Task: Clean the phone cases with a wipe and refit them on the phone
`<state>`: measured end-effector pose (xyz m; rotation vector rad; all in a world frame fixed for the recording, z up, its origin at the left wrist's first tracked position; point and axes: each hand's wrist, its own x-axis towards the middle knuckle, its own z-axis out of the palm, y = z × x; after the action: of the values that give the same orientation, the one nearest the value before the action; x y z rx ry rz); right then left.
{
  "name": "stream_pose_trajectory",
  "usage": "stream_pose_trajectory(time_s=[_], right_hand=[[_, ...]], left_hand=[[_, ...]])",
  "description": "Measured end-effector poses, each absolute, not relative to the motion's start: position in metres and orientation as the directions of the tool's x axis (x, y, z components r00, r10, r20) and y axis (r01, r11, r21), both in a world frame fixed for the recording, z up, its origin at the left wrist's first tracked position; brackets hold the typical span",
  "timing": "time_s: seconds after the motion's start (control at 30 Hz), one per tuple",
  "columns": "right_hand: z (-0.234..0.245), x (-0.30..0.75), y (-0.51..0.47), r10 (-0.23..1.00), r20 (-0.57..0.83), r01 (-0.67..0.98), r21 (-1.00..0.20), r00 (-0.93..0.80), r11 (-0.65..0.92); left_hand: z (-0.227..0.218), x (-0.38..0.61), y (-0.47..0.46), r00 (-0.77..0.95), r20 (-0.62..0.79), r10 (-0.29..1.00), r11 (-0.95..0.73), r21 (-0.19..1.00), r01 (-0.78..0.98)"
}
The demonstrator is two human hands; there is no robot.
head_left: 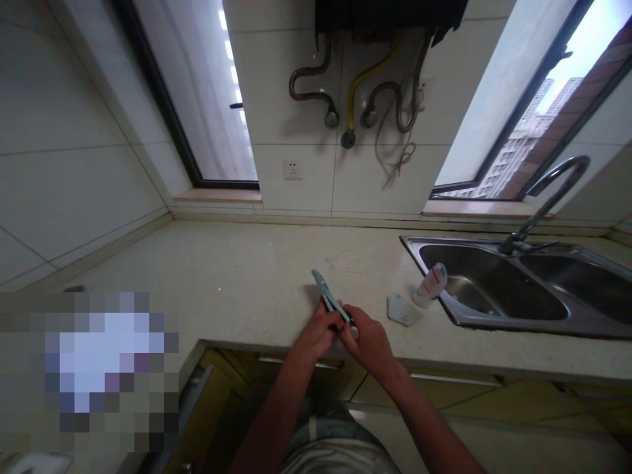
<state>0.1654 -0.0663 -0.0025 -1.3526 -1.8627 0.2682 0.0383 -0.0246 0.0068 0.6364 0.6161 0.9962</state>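
Observation:
Over the front of the pale stone countertop (237, 263), my left hand (320, 331) and my right hand (368, 340) meet around a pair of pliers with pale blue handles (328, 296). The tool's tip slants up and to the left, away from me. Its lower part disappears between my fingers, and both hands appear to grip it. To the right of my right hand, a flat white pad (403, 310) lies on the counter. A white plastic bottle with red markings (431, 285) lies tilted just beyond it, against the sink rim.
A stainless double sink (486, 283) with a curved faucet (548, 197) is set in the counter at right. Drawer fronts sit below the front edge. Gas pipes and a wall socket (292, 169) are on the back wall. A pixelated patch covers the lower left.

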Motion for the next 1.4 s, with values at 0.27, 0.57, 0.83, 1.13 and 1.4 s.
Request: stream_pose_trajectory(time_s=[0.27, 0.57, 0.83, 1.13, 1.4], right_hand=[[-0.018, 0.176, -0.052, 0.853, 0.408, 0.726, -0.471, -0.324, 0.501], [-0.027, 0.195, -0.042, 0.789, 0.385, 0.677, -0.410, -0.480, 0.611], [-0.002, 0.237, -0.042, 0.924, 0.373, 0.610, -0.715, -0.080, 0.342], [-0.011, 0.226, -0.047, 0.909, -0.107, -0.384, -0.921, 0.403, 0.062], [-0.040, 0.206, -0.049, 0.884, -0.096, -0.302, -0.952, 0.457, 0.052]], left_hand=[[0.003, 0.026, -0.020, 0.452, -0.188, 0.872, 0.446, 0.688, -0.573], [-0.003, 0.022, -0.020, 0.492, -0.249, 0.834, 0.505, 0.702, -0.501], [0.004, 0.001, -0.024, 0.578, -0.286, 0.764, 0.605, 0.628, -0.489], [0.014, -0.009, -0.021, 0.085, -0.118, 0.989, 0.109, 0.989, 0.100], [0.003, -0.012, -0.020, -0.068, 0.230, 0.971, -0.013, 0.337, 0.942]])
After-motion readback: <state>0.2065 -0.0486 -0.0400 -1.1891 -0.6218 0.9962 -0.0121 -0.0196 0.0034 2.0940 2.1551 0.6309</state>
